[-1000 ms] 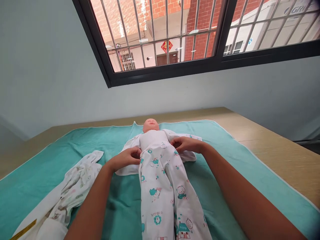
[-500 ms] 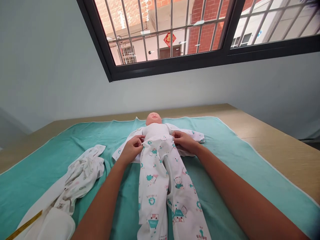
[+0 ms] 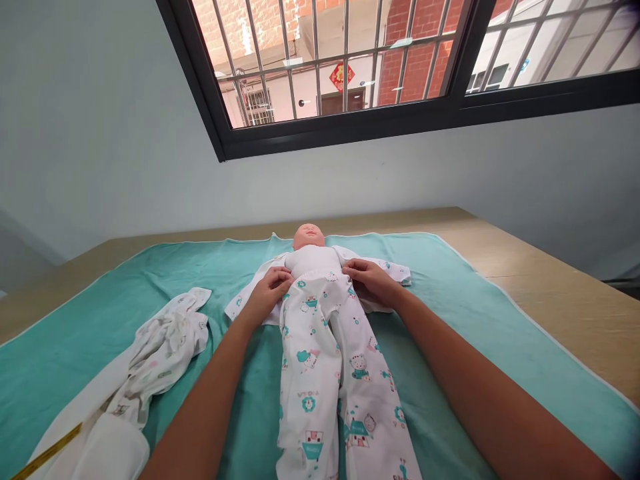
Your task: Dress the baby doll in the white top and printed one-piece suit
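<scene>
A baby doll [image 3: 309, 248] lies face up on a teal towel [image 3: 450, 313], its head toward the wall. It wears white printed pants [image 3: 330, 373] that reach its waist. An open white top [image 3: 253, 300] is spread under it. My left hand [image 3: 267, 293] pinches the left side of the pants' waistband. At the right side of the waistband my right hand [image 3: 370, 281] grips the cloth the same way. Both hands' fingers are curled on the fabric.
A crumpled white printed garment [image 3: 163, 343] lies on the towel at the left, with a white cloth and a yellow tape [image 3: 47, 453] at the bottom left corner. The wooden table [image 3: 555, 293] shows bare at the right. A barred window [image 3: 350, 67] is set in the wall behind.
The pants' waistband has been drawn up the doll's body toward its chest, both hands moving with it. The view has shifted so the doll sits a little higher and farther.
</scene>
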A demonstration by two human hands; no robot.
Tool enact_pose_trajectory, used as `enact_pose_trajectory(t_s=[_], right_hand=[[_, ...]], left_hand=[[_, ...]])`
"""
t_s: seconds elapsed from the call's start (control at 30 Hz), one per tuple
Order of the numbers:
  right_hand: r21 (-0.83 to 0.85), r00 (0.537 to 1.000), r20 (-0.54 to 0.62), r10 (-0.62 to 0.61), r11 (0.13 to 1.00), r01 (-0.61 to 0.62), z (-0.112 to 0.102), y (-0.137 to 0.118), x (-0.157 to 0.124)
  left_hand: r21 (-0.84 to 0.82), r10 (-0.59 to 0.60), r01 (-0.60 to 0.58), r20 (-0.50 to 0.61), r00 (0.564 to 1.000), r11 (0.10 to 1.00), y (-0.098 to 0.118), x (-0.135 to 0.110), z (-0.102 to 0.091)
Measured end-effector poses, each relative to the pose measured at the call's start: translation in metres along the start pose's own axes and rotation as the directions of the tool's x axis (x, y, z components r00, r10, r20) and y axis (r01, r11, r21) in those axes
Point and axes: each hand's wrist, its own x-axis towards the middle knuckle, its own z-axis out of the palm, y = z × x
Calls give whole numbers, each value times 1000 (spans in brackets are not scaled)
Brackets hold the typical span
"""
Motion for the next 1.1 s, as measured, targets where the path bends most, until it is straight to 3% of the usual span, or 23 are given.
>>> enact_pose_trajectory(t_s=[0.1,0.17,0.3,0.4,0.53,0.67,0.77,0.87,0.97,1.1], right_hand=[[-194,997,-29,-70,979,63,3,-5,3],[-312,987,6,-159,938,153,5,-13,3],[-396,975,96,-199,891,220,8,-26,0],[-416,969,93,-228,875,246,10,-28,0],[-454,949,-21,-316,848,272,18,-20,3],[-606,881,-169,-442,752,261,26,-9,8],[-584,840,-295,-456,781,218,30,1,13],[-499,839,-347,-418,840,212,31,9,19],[-403,883,-297,-362,886,228,26,11,21],[-358,954,-170,-248,917,175,11,4,17]], left_hand=[[9,-56,56,126,990,998,-1,0,-5],[39,-82,77,147,986,996,-1,0,-7],[57,-12,8,76,997,998,3,1,-2],[73,29,-27,-31,999,997,6,1,6],[225,56,-15,-179,982,974,6,5,15],[388,88,40,-304,948,921,3,15,23],[387,99,61,-382,919,920,-1,22,30],[304,66,65,-403,913,950,-6,24,33],[192,35,36,-358,933,981,-9,20,27],[1,-131,131,-74,989,991,-9,9,5]])
